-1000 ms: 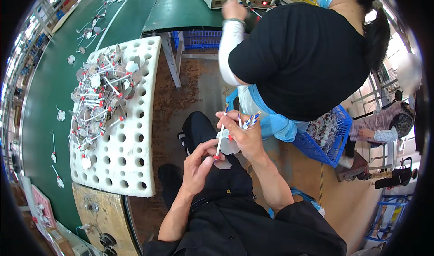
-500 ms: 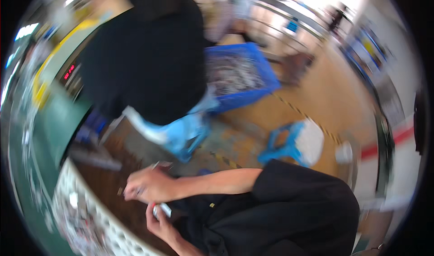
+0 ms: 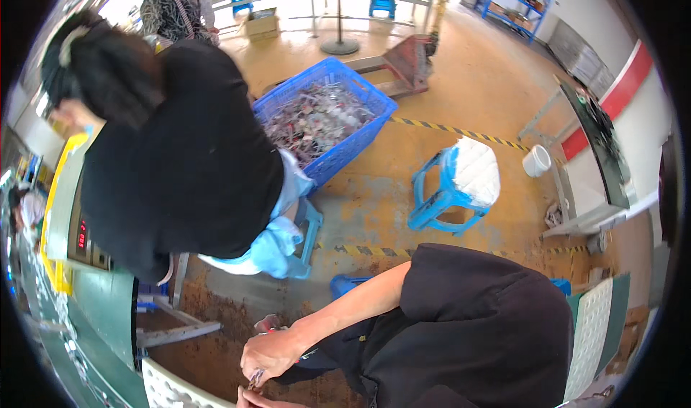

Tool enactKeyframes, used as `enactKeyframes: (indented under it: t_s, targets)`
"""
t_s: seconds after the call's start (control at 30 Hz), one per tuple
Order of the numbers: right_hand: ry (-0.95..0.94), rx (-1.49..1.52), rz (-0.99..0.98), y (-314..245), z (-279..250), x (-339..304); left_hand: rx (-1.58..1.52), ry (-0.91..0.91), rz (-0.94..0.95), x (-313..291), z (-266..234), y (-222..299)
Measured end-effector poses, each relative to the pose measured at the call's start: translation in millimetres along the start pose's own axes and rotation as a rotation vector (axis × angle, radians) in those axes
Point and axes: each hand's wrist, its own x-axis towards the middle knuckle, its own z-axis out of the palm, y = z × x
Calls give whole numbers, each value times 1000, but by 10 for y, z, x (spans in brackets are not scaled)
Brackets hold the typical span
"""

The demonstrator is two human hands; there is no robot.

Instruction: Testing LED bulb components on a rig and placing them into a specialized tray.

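My right hand [image 3: 270, 354] is closed near the lower edge. Its fingertips pinch a small purplish, shiny piece [image 3: 255, 377], too small to name. Clear plastic with a red bit [image 3: 266, 324] shows just behind that hand, and a sliver of green and white shows under its wrist; whether the hand holds these I cannot tell. Directly below, my left hand [image 3: 263, 401] is cut off by the frame. Its fingertips come up against the purplish piece, and what else they hold is hidden.
A white perforated tray edge [image 3: 176, 388] and green worktable [image 3: 101, 314] lie at the left. A co-worker in black [image 3: 180, 156] sits ahead, beside a blue crate [image 3: 345, 152] of small plastic parts. A blue stool [image 3: 446, 199] with a white padded top stands right, near a white bucket [image 3: 536, 161].
The view has swung, so the co-worker and crate sit further left. My hands appear lower and closer together. The white piece with red seen in my left hand is out of sight.
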Motion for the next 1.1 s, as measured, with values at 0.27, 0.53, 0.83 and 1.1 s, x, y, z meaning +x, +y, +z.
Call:
enactKeyframes:
  t_s: [0.27, 0.53, 0.83, 1.1]
  targets:
    - [-132, 173, 39, -150, 183, 369, -19, 78, -482, 219, -373, 61]
    - [-228, 351, -56, -232, 336, 350, -225, 241, -673, -176, -560, -110]
    - [-300, 529, -45, -473, 584, 74, -485, 565, -375, -1056, -317, -114]
    - [-281, 803, 193, -808, 653, 138, -506, 332, -343, -1659, -458, -96]
